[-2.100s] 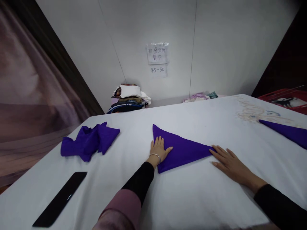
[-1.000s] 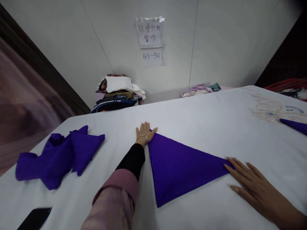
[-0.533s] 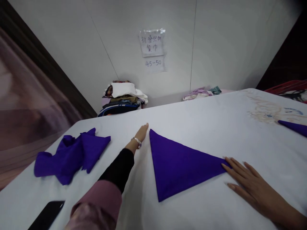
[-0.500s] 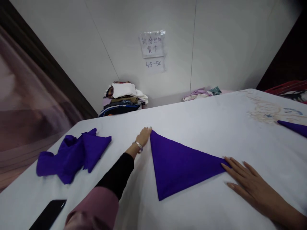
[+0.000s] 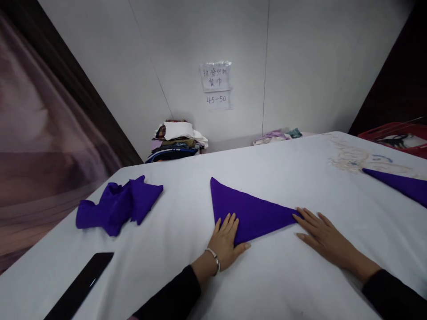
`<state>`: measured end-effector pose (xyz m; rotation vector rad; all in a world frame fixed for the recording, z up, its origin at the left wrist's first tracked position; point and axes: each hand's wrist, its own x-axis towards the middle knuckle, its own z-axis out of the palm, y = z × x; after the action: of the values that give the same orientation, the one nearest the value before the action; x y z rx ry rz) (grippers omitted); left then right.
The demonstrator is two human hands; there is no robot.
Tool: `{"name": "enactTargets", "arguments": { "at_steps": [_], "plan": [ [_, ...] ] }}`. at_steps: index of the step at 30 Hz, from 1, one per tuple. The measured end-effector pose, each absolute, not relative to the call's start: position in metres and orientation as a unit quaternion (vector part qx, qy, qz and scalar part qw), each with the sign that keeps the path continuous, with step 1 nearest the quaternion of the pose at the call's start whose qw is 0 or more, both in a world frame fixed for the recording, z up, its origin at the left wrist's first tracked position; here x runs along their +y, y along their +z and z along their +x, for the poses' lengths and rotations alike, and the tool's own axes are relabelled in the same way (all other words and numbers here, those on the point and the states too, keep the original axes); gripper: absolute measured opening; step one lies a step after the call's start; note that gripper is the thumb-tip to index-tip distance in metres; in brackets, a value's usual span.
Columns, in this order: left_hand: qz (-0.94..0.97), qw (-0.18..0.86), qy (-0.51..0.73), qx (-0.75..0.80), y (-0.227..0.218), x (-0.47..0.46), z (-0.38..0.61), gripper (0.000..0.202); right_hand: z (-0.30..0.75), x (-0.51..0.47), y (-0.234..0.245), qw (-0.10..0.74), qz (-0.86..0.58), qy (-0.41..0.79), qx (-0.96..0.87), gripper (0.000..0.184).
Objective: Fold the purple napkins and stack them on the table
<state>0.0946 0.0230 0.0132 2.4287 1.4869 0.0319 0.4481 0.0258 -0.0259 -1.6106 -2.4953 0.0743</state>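
A purple cloth napkin (image 5: 253,211) lies flat on the white tablecloth, folded into a triangle. My left hand (image 5: 227,244), with a silver bracelet at the wrist, rests palm down over its near left corner, fingers stretched out. At the right tip of the triangle, the fingertips of my right hand (image 5: 320,233) touch the cloth, and its fingers lie flat and spread. Neither hand grips anything. The corner beneath my left hand is hidden.
Crumpled purple cloth (image 5: 116,206) lies at left, near a black phone-like slab (image 5: 82,284). Another purple piece (image 5: 400,184) is at right. Beyond the table are a stack of folded fabrics (image 5: 178,140), lilac cloth (image 5: 273,137) and a red basket (image 5: 390,133).
My left hand has come from the triangle's far corner to its near left corner and now lies flat. My right hand stays at the right tip. The whole view has shifted slightly.
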Motion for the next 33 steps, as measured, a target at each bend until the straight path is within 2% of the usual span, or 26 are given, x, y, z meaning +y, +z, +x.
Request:
{"name": "enactTargets", "arguments": {
  "at_steps": [7, 20, 33],
  "plan": [
    [0.798, 0.119, 0.024, 0.590, 0.006, 0.061, 0.087, 0.085, 0.449, 0.027, -0.026, 0.076, -0.544, 0.025, -0.835, 0.060],
    [0.709, 0.082, 0.012, 0.700, 0.000, 0.188, 0.060, 0.090, 0.449, 0.024, -0.027, 0.073, -0.535, 0.009, -0.842, 0.063],
    [0.668, 0.077, 0.030, 0.740, -0.006, 0.258, 0.040, 0.078, 0.448, 0.022, -0.027, 0.070, -0.542, 0.004, -0.837, 0.066]
  ]
}}
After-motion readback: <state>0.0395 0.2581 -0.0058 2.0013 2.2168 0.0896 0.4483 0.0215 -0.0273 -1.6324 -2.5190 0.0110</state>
